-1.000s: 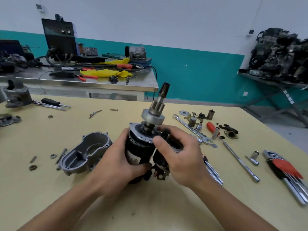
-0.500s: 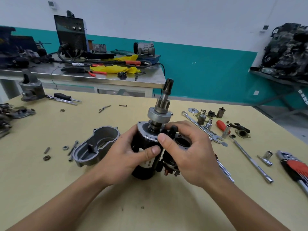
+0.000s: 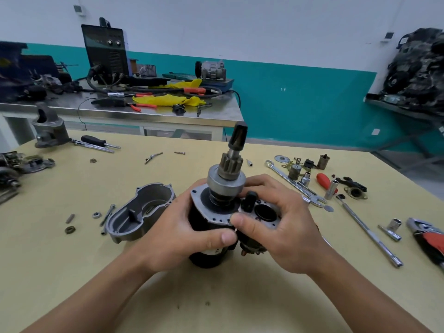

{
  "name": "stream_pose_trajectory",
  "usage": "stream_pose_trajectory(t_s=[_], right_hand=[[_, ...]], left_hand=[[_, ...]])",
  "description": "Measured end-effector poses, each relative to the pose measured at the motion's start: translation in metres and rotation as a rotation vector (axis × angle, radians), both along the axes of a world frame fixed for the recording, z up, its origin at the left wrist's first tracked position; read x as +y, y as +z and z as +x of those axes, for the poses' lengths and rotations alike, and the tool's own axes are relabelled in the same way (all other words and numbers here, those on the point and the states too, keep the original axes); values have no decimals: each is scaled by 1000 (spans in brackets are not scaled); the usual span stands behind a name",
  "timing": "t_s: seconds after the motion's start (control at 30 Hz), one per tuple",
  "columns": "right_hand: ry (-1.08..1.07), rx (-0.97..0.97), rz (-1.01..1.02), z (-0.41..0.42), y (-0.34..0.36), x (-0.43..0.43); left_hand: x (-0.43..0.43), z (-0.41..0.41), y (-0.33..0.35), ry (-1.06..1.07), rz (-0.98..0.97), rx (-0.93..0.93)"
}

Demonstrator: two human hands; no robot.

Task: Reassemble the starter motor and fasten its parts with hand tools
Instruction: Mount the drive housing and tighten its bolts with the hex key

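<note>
The starter motor stands upright on the yellow table, its black body low and its pinion gear and shaft pointing up. My left hand grips the black body from the left, thumb across its front. My right hand holds the solenoid part on the motor's right side, thumb on the grey flange, fingers curled behind. A grey aluminium housing cover lies open side up just left of my left hand.
Loose nuts and bolts lie left of the cover. To the right are a spanner, sockets, a long extension bar, a red-handled screwdriver and hex keys. A steel bench with tools stands behind.
The view has shifted, so the motor sits a little lower and more central. Both hands keep their hold; my left thumb has slid further across the black body.
</note>
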State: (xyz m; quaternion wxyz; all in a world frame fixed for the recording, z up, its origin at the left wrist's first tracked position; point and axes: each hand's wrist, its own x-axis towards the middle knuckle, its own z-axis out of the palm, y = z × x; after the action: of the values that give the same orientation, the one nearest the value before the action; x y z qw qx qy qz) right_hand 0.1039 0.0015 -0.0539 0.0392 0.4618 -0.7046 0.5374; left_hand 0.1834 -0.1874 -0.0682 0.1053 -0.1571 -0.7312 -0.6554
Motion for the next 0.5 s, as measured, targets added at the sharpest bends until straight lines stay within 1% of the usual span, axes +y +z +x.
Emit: stream_pose_trajectory(t_s=[0.1,0.2,0.3,0.33,0.4,0.43,0.5], right_hand=[[-4,6,8,1,0,-2],[21,9,-10,1,0,-4],[26,38,-3,0,-1,-8],[55,-2,-11,-1,-1,-9],[105,-176,-85,-10,2,-5],[57,-229,-125,-17,4,-1],[-183,-263,-138,-35,6,9]], left_hand=[[3,0,1,35,76,30],[8,0,-2,137,87,86],[8,-1,-3,205,55,160],[7,-1,-3,226,37,178],[2,0,-7,270,3,198],[-3,2,-9,295,-7,198],[-15,7,-14,308,32,177]])
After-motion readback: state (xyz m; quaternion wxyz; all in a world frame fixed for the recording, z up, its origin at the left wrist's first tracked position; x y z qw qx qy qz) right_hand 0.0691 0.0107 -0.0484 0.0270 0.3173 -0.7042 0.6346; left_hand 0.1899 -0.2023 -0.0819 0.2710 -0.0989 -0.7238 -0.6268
